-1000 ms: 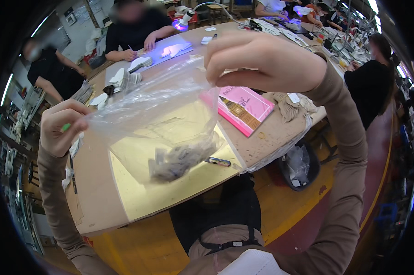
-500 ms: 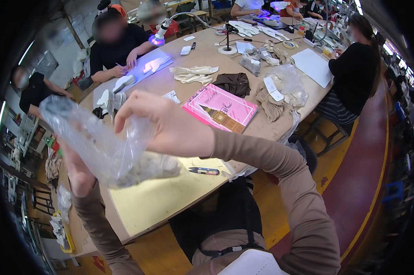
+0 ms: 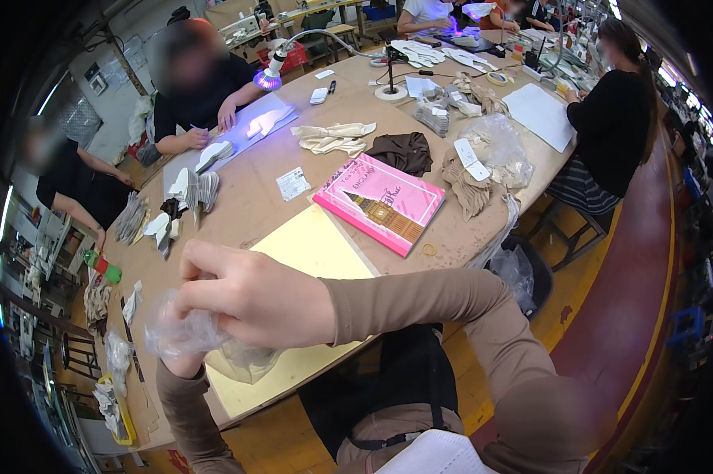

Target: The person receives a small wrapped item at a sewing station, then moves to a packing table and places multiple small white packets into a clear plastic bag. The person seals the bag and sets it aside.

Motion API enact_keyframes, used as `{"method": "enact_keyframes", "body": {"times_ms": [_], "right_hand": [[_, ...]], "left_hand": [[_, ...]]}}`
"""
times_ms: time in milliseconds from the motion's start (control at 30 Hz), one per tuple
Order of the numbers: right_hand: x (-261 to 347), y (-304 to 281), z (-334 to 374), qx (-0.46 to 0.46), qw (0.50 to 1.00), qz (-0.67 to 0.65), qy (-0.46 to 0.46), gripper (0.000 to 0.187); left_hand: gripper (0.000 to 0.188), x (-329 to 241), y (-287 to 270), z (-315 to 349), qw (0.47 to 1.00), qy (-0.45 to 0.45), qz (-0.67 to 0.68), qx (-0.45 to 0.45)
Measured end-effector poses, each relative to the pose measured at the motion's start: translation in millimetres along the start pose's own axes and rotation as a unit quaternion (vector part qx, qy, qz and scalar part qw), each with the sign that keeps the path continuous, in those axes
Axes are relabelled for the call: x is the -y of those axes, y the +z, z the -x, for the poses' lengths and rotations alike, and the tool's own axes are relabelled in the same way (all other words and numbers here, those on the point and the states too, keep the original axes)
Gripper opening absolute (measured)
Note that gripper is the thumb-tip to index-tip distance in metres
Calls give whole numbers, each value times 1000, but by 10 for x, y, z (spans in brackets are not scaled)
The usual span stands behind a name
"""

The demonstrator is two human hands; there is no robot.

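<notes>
A clear, crumpled plastic bag [image 3: 171,336] is held up over the near left part of the table, something pale showing inside its lower end. My right hand [image 3: 246,296] is closed on it, fingers curled into the bunched plastic. Only the heel and wrist of my left hand [image 3: 184,365] show, right under the plastic; its fingers are hidden behind the bag and my right hand. Beneath both hands lies a pale yellow sheet [image 3: 313,245]. Just beyond it rests a pink book [image 3: 384,205] with a tower drawn on its cover.
White gloves [image 3: 334,137], a brown folded cloth [image 3: 400,150] and tan gloves [image 3: 469,186] lie farther across the table. A lamp [image 3: 268,79] shines purple on a co-worker's board at the left. Another person [image 3: 613,118] sits at the right. A bin [image 3: 530,272] stands beside the near right table edge.
The bag has come down and been bunched up between my hands; before, it was stretched long and tilted. Both hands are lower. The small thread snips on the sheet are now covered by my right arm.
</notes>
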State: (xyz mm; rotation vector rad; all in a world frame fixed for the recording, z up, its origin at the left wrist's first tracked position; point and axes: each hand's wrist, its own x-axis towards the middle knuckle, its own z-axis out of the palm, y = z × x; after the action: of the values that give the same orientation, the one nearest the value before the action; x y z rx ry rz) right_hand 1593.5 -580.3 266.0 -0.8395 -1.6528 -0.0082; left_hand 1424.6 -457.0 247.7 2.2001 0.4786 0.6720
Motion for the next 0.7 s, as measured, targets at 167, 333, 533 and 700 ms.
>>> {"method": "enact_keyframes", "body": {"times_ms": [167,333,533,700], "right_hand": [[164,-100,-32,-51,995,83,9,33],[116,22,133,25,982,188,-16,45],[66,-595,588,-36,986,60,152,36],[-336,-1291,2123,-62,801,466,371,32]], "left_hand": [[47,247,-255,114,978,40,203,33],[85,-92,79,146,959,40,250,129],[46,102,13,211,959,-13,218,180],[38,-53,77,284,950,-28,298,92]]}}
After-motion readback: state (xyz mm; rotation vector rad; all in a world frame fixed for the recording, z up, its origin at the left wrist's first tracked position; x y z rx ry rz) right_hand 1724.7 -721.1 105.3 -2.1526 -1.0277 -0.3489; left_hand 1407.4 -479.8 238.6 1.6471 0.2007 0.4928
